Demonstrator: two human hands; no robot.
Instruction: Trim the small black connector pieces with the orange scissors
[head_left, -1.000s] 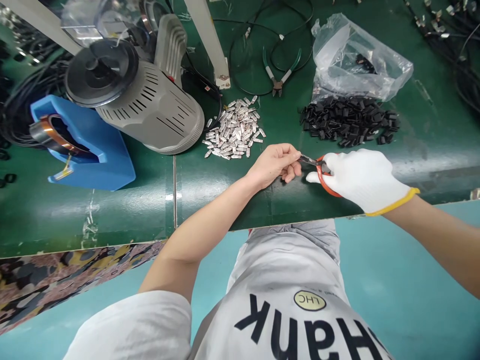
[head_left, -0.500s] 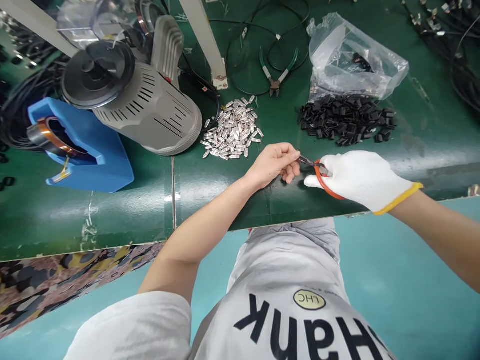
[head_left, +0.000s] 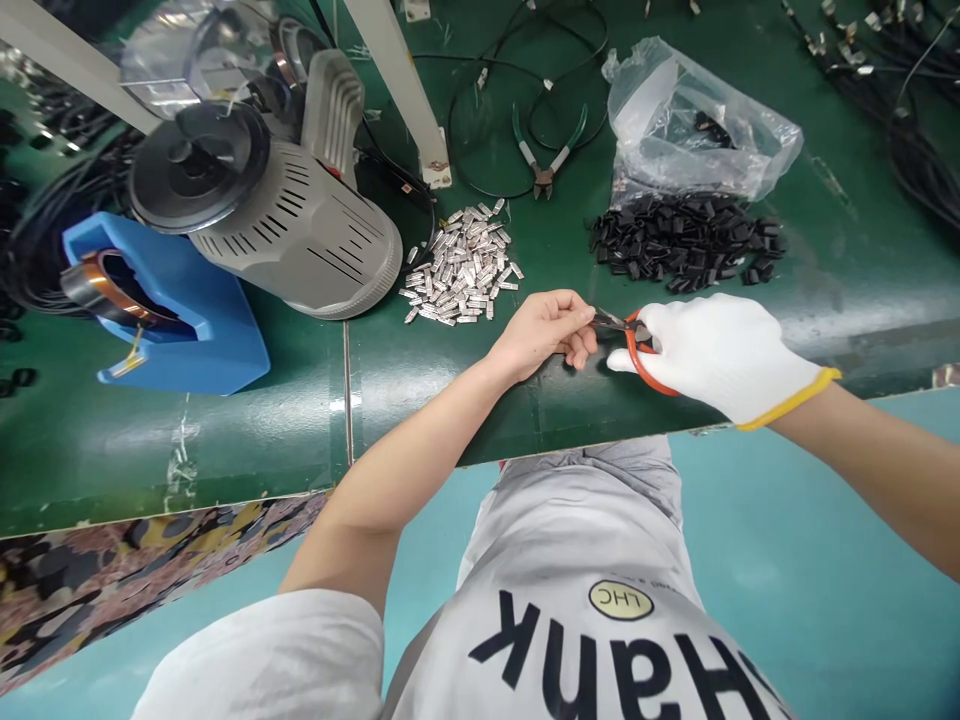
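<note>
My bare left hand [head_left: 551, 328] is closed in a pinch, thumb against forefinger, at the front of the green table. What the pinch holds is too small to make out. Right at those fingertips are the dark jaws of orange-handled pliers [head_left: 654, 378]. My right hand [head_left: 724, 355], in a white glove with a yellow cuff, is wrapped round the pliers' handles. Beyond my left hand lies a heap of small silver metal connector pieces [head_left: 465, 265]. A pile of small black plastic pieces [head_left: 686, 240] is spread beyond my right hand.
Green-handled cutting pliers [head_left: 543, 178] lie farther back beside a thin black cable. A clear plastic bag [head_left: 705, 125] rests behind the black pile. On the left stand a grey machine [head_left: 300, 225] and a blue tape dispenser [head_left: 217, 340]. Black cables [head_left: 926, 150] lie at the far right.
The view has shifted slightly, so the table's things appear a little lower and farther left. Both hands keep nearly the same pose, with the pliers still at my left fingertips.
</note>
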